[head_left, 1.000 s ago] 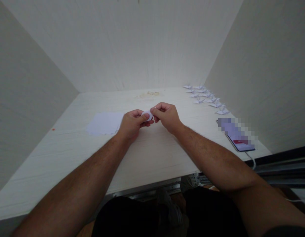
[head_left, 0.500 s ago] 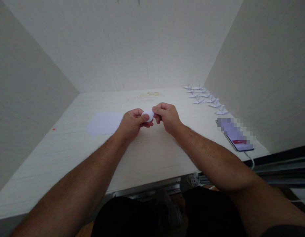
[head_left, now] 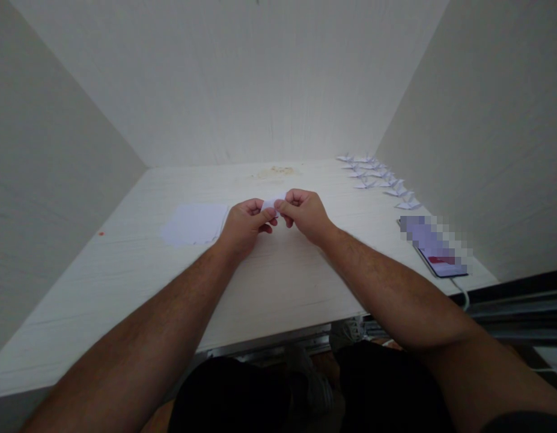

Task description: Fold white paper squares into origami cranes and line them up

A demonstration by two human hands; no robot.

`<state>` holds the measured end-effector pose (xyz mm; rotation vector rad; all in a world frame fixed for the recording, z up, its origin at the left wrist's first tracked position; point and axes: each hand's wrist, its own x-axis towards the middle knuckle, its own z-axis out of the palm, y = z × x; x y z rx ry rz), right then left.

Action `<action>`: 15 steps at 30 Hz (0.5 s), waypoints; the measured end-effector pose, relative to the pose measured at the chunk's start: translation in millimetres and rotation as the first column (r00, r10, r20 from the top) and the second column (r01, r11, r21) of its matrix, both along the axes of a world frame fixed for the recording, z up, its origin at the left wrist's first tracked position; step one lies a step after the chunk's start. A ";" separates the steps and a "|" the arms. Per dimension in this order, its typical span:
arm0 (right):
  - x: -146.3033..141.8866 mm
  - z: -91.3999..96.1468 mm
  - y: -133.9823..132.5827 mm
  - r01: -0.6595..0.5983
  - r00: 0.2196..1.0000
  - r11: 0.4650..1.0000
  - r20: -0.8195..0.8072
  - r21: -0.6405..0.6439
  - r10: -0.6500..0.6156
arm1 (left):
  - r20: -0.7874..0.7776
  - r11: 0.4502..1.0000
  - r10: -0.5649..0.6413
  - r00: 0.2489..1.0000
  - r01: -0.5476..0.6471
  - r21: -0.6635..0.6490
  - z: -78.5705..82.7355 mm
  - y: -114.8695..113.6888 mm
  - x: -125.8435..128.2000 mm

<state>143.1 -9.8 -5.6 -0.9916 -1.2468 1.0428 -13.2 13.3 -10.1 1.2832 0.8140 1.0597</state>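
A small folded piece of white paper [head_left: 270,203] is held up over the middle of the table between both hands. My left hand [head_left: 246,225] pinches its left part, thumb on top and fingers behind. With thumb and forefinger, my right hand [head_left: 304,210] grips the right part, and its thumb lies close to the left thumb. The fingers hide much of the paper, so its exact folded shape cannot be made out.
White paper sheets [head_left: 192,222] lie left of my left hand. Several folded paper cranes [head_left: 368,172] stand in rows at the back right. A phone [head_left: 434,249] with a white cable [head_left: 462,294] lies near the right wall. Walls enclose the table [head_left: 278,294] on three sides.
My right thumb has come down onto the front of the paper, nearer the left thumb. More of the paper shows above the fingers. The whole view has shifted slightly.
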 end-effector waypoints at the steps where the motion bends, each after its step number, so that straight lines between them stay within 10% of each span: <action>1: 0.0 -0.2 0.2 -0.004 1.000 1.000 -0.013 0.008 0.004 | 0.010 1.000 -0.015 1.000 0.015 -0.002 0.6 0.0 0.1; 15: 0.8 0.3 2.6 -0.050 0.970 0.998 -0.238 -0.026 0.042 | 0.018 0.996 -0.079 0.997 0.078 0.032 1.6 0.0 0.2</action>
